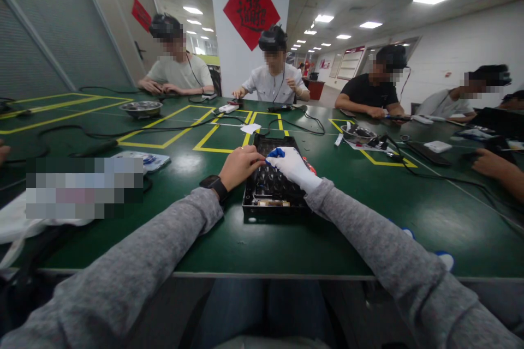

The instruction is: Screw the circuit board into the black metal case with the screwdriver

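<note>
In the head view an open black case [248, 208] lies in front of me on the green table, with dark ribbed or cell-like parts inside and a pale strip [273, 203] along its near edge. My left hand [242, 166], bare with a black watch on its wrist, reaches over the case's left side, fingers pinched together. My right hand [291, 164] wears a white glove with blue fingertips and is closed above the middle of the case. The fingertips of both hands meet; what they pinch is too small to make out. Something red [309, 166] shows behind my right hand.
Yellow tape lines and black cables run across the green table [196, 251]. Metal bowls stand at the left [141, 109] and right [358, 133]. A flat packet [143, 161] lies to my left, a white paper [250, 128] beyond the case. Several people work around the table.
</note>
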The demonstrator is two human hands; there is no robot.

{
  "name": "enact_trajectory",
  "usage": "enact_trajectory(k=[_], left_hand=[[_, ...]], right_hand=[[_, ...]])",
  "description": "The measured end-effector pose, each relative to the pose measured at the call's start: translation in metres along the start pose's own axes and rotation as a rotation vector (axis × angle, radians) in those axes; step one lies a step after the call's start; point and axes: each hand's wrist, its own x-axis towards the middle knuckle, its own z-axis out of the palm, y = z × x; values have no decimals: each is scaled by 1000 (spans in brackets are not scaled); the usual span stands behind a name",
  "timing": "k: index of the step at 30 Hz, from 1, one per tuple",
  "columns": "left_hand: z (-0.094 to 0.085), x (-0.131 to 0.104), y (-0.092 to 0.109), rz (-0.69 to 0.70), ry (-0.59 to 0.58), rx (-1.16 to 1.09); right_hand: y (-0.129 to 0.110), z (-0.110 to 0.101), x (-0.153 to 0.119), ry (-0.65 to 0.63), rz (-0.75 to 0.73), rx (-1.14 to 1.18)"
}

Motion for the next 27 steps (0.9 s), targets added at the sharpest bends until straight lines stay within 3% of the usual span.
enact_trajectory(k=[7,14,18,22,27], left_hand=[[-2,-1,3,3,15,92],[-3,0,3,-17,-21,-43],[-4,-2,2,-37,-13,-116],[-2,-3,-1,-117,33,-137],[3,-3,-6,-181,24,-120]], right_hand=[[0,1,0,3,33,-25],[-4,1,-2,-100,184,120],[-12,-3,1,-128,194,83],[-32,-13,4,-424,185,-33],[-59,-18,-1,-803,-8,-173]])
